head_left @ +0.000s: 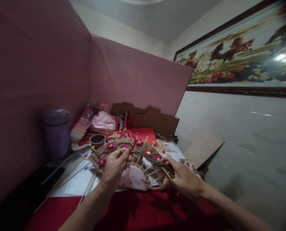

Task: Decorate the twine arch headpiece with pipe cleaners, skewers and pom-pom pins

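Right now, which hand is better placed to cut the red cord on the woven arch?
Right, most likely. The right hand holds the scissors, blades pointing toward the red cord. The left hand grips the woven arch beside that cord, so it serves better as the steadying hand.

**Bare hands, bare forearms**

The left hand (114, 169) and right hand (184, 178) are uncovered, as are both forearms as far as the view shows. Both arms look slim. Dim light blurs nails and finer detail.
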A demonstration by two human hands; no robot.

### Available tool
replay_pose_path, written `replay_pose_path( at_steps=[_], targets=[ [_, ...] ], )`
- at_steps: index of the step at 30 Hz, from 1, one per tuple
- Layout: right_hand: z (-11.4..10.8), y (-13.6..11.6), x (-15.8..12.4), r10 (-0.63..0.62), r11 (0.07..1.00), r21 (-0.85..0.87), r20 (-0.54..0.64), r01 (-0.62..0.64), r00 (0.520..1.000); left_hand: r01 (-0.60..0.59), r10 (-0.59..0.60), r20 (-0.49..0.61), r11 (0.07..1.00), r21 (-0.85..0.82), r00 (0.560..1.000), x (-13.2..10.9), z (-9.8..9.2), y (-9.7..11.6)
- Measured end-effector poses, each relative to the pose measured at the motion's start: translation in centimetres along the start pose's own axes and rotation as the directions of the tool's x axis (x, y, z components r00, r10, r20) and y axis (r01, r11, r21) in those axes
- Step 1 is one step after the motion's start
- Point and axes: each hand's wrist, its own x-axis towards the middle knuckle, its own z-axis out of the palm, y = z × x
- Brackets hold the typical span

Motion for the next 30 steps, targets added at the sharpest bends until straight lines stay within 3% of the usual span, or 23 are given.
replay_pose_path(
  at_steps=[10,19,26,30],
  targets=[
    [2.3,-1.7,1.9,-0.166,0.984,-0.087,-0.147,0.154,0.975,-0.01,0.011,0.05,1.0,-0.015,0.999,0.0,0.3,-0.1],
    [2.5,-2.3,2.7,-0.23,0.973,-0.022,-0.08,0.229,0.97,0.004,-0.006,0.118,1.0,0.018,0.993,-0.2,0.3,0.2],
    [3.4,-2.4,3.5,-0.241,0.97,-0.068,-0.082,0.235,0.967,0.006,-0.005,0.083,1.0,-0.008,0.997,0.1,0.4,0.4],
    [4.5,-2.6,4.5,-0.233,0.971,0.036,-0.094,0.237,0.968,0.031,-0.031,0.036,0.999,-0.011,0.999,0.1,0.2,0.7]
  ],
)
